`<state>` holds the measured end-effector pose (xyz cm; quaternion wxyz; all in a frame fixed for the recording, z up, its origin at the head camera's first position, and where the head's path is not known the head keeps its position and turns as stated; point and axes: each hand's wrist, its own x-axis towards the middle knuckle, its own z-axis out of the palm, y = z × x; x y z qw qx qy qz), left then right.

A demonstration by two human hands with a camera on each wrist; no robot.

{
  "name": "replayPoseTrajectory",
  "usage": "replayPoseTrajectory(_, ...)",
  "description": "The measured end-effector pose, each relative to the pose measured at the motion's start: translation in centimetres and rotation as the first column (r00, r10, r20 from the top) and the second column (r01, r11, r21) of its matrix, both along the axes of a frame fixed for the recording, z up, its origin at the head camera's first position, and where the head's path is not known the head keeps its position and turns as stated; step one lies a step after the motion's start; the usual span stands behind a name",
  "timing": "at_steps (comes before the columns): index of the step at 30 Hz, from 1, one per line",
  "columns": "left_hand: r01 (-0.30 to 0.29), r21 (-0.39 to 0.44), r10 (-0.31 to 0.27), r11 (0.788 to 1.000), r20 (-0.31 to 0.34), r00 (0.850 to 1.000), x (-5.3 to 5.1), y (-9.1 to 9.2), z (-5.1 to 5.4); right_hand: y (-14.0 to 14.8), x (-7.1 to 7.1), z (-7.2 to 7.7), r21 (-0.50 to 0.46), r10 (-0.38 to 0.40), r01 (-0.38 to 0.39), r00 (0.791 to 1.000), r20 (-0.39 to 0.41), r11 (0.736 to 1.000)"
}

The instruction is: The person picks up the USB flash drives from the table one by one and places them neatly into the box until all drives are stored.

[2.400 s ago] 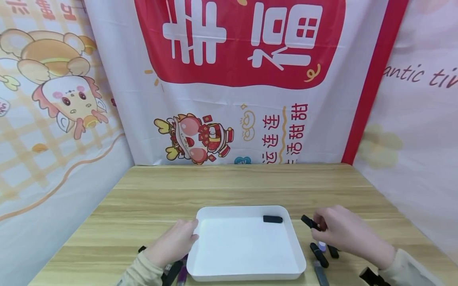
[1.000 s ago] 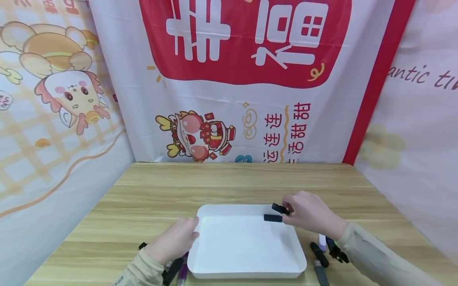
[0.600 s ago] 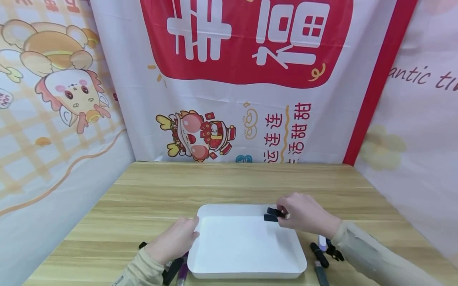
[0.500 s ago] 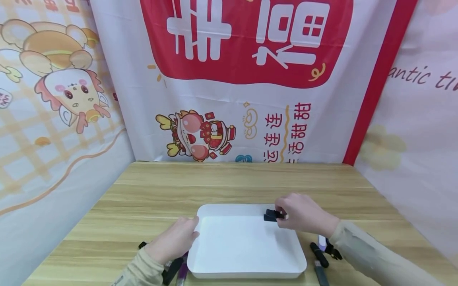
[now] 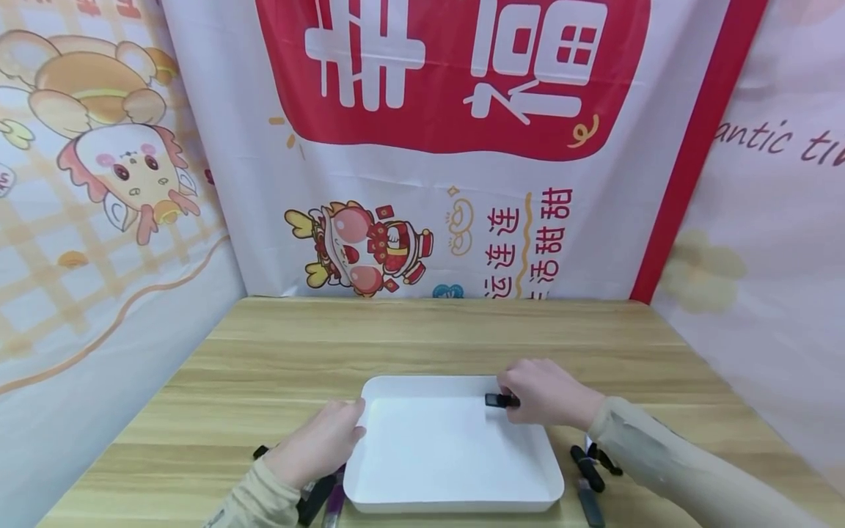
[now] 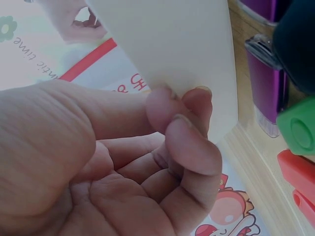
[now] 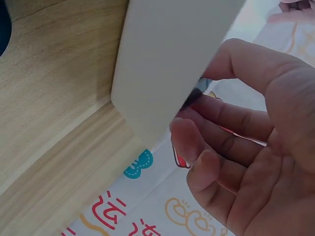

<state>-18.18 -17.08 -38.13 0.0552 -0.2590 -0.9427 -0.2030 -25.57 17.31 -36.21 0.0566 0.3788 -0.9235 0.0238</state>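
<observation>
A shallow white tray (image 5: 455, 455) sits on the wooden table, its left rim pinched between the thumb and fingers of my left hand (image 5: 323, 444). The left wrist view shows those fingertips at the tray's wall (image 6: 197, 54). Over the tray's far right corner, my right hand (image 5: 544, 392) holds the right end of a small black stick (image 5: 500, 400), which looks like a USB stick. A second black stick there is now largely covered, and I cannot tell the two apart. In the right wrist view, a dark bit of stick (image 7: 193, 97) shows by the fingers, partly behind the tray wall.
Right of the tray lie a black stick (image 5: 587, 468), a grey stick (image 5: 590, 504) and other small pieces. To its left, partly under my left arm, are black and purple sticks (image 5: 334, 506). The left wrist view adds green (image 6: 299, 127) and red pieces (image 6: 298, 177).
My right hand has carried the black stick from right of the tray into its far right corner, lowering it over the stick there. My left hand has kept its hold on the rim.
</observation>
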Motion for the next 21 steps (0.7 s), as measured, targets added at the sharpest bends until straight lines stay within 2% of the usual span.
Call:
replayPoseTrajectory(13, -0.035, -0.005, 0.035, 0.999, 0.065, 0.997, 0.3, 0.3, 0.5, -0.5, -0.4, -0.9, 0.118, 0.005, 0.001, 0.998, -0.055, 0.993)
replayPoseTrajectory(21, -0.036, -0.008, 0.036, 0.999, 0.06, 0.998, 0.5, 0.4, 0.6, -0.9, -0.1, -1.3, 0.163, 0.004, 0.006, 0.998, -0.064, 0.987)
